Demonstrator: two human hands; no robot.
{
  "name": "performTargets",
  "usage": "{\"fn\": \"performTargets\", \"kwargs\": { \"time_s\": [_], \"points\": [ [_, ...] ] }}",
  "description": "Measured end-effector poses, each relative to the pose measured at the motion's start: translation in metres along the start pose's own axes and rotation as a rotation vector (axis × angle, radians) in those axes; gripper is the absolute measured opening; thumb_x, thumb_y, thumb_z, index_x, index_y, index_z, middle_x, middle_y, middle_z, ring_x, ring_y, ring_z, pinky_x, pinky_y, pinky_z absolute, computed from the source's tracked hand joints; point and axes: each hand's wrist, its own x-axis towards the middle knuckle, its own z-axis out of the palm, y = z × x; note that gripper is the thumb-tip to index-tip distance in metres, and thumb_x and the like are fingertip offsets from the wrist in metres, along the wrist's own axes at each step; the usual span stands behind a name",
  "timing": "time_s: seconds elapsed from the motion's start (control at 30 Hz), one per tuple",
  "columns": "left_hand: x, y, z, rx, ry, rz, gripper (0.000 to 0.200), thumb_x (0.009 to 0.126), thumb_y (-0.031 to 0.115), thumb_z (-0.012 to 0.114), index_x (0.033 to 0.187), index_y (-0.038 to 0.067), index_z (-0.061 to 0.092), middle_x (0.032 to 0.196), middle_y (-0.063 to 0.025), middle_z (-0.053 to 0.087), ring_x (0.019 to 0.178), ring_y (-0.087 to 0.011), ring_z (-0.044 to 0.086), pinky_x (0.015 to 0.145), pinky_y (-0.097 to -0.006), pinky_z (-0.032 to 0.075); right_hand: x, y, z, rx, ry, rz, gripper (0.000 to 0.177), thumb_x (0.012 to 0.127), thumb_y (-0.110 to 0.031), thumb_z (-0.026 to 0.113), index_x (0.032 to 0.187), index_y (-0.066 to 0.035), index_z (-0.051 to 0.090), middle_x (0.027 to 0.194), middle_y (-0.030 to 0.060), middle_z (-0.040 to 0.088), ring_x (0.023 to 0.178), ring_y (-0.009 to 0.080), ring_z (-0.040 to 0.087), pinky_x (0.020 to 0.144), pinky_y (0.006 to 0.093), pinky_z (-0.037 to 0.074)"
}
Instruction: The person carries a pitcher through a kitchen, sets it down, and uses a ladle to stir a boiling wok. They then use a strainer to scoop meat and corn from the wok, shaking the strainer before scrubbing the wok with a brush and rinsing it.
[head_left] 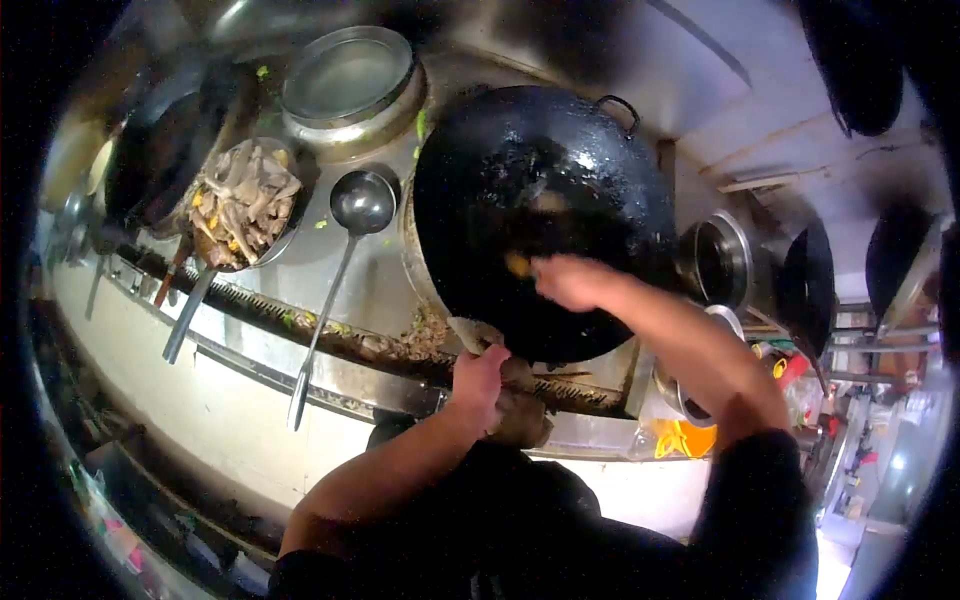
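Note:
A large black wok (460, 190) stands tilted on the stove, its inside wet and shiny in places. Over its bowl my right hand (570, 283) is closed, with a small yellowish thing (518, 264) showing at the fingers; its kind is too dark and blurred to tell. At the near rim, my left hand (478, 382) is wrapped round a grey-brown cloth (522, 420), part of which lies against the wok's edge. To the left a metal ladle (362, 203) rests bowl up on the steel top, its long handle pointing toward me.
A strainer heaped with cooked meat pieces (250, 195) sits at the left. Behind it stands a metal pot (350, 85) of cloudy liquid. Food scraps (425, 335) lie along the stove's front gutter. Metal pots (718, 262) stand right of the wok.

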Motion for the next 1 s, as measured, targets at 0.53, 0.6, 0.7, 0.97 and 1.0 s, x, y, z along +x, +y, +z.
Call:
{"fn": "performTargets", "kwargs": {
  "time_s": [0.53, 0.6, 0.7, 0.97, 1.0],
  "points": [
    [-0.029, 0.009, 0.009, -0.003, 0.079, 0.301, 0.017, 0.08, 0.008, 0.054, 0.096, 0.002, 0.054, 0.078, -0.0028, 0.054, 0.07, -0.0118, 0.052, 0.06, -0.0282, 0.044, 0.028, 0.003, -0.025, 0.02, 0.017, 0.197, 0.037, 0.086, -0.025, 0.049, 0.115, -0.003, 0.052, 0.096, 0.0228, 0.062, 0.09, 0.0395, 0.06, 0.077, 0.0465, 0.047],
    [-0.035, 0.021, 0.012, 0.083, 0.111, 0.26, 0.017, 0.08, 0.007, 0.053, 0.097, 0.002, 0.053, 0.078, -0.0027, 0.054, 0.068, -0.0115, 0.052, 0.058, -0.027, 0.043, -0.006, -0.014, -0.023, 0.066, -0.102, 0.092, 0.039, 0.087, -0.027, 0.05, 0.119, -0.004, 0.051, 0.092, 0.022, 0.063, 0.085, 0.0384, 0.061, 0.073, 0.0455, 0.047],
    [-0.045, 0.029, 0.017, 0.081, 0.109, 0.31, 0.018, 0.08, 0.007, 0.053, 0.098, 0.003, 0.052, 0.08, -0.0025, 0.054, 0.067, -0.0118, 0.052, 0.057, -0.027, 0.044, -0.088, -0.019, -0.043, 0.072, -0.435, 0.053, 0.041, 0.087, -0.029, 0.05, 0.121, -0.007, 0.051, 0.082, 0.0187, 0.063, 0.076, 0.0349, 0.062, 0.067, 0.0433, 0.048],
    [-0.041, 0.028, 0.012, 0.12, 0.089, 0.348, 0.019, 0.08, 0.007, 0.054, 0.099, 0.003, 0.052, 0.081, -0.0025, 0.055, 0.071, -0.0125, 0.052, 0.062, -0.0274, 0.044, -0.056, 0.104, -0.06, -0.443, 0.104, 0.375, 0.025, 0.081, -0.015, 0.048, 0.101, -0.006, 0.061, 0.085, 0.0207, 0.063, 0.086, 0.0332, 0.063, 0.076, 0.0474, 0.049],
    [-0.044, 0.031, 0.013, 0.141, 0.103, 0.325, 0.019, 0.08, 0.007, 0.054, 0.098, 0.003, 0.052, 0.082, -0.0026, 0.055, 0.071, -0.0125, 0.052, 0.064, -0.0273, 0.044, -0.014, 0.128, -0.035, -0.409, 0.059, 0.253, 0.025, 0.082, -0.017, 0.049, 0.101, -0.006, 0.06, 0.084, 0.0208, 0.063, 0.085, 0.0348, 0.062, 0.075, 0.0473, 0.049]
  ]
}}
